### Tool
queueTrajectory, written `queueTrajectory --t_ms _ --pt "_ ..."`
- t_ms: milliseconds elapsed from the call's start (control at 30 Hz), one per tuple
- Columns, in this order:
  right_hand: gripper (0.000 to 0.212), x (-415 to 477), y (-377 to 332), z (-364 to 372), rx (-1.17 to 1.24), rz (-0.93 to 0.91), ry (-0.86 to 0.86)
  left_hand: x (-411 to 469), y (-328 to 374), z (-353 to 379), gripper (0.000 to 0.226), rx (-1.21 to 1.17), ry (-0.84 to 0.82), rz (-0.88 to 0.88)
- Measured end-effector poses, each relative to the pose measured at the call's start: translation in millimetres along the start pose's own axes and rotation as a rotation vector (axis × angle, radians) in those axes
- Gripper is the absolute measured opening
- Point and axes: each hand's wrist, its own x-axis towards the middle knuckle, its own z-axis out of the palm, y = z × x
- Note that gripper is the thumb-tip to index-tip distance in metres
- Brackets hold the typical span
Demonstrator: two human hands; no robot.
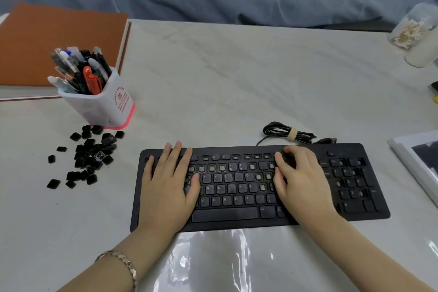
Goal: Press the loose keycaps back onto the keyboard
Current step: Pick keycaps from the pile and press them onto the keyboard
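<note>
Left hand (168,187): laid flat on the keyboard (237,214), probably to steady it.
Right hand (301,180): curled at the keyboard's far edge; whether anything is gripped cannot be told.
Keycaps (87,156): heaped left of the left hand, within reach.

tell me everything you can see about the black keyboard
The keyboard is black, flat, matte plastic by its look, with a number pad at its right. Many keys are missing, mostly in the upper rows, baring pale stubs; the space bar and many letter keys are on. It lies flat on the pale table, its black cable bundled and tied behind it. The left hand rests flat on its left part; the fingers of the right hand curl over its upper rows.
</note>
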Motion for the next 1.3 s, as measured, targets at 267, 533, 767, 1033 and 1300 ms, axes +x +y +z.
queueTrajectory --t_ms 267,533,767,1033,1300 --pt "0.031 4.3 -9.3 -6.1 0.058 0.088 -0.123 -0.6 0.8 -3.3 0.050 -0.021 -0.048 -0.009" --pt "0.030 13.0 -105.1 -7.1 0.434 -0.080 -0.298 -8.8 -41.3 -33.0 0.040 -0.321 0.048 -0.060" --pt "0.029 37.8 -192.8 3.9 0.561 -0.239 -0.520 -26.1 -138.1 -70.9 0.045 -0.088 0.046 -0.575" --pt "0.037 58.4 -266.9 37.9 0.482 -0.274 -0.777 -41.7 -171.9 -60.5 0.022 -0.252 0.043 -0.444" --pt "0.036 70.1 -304.4 61.1 0.311 -0.245 -0.810 -47.5 -175.0 -49.4 0.005 -0.254 0.201 -0.380"
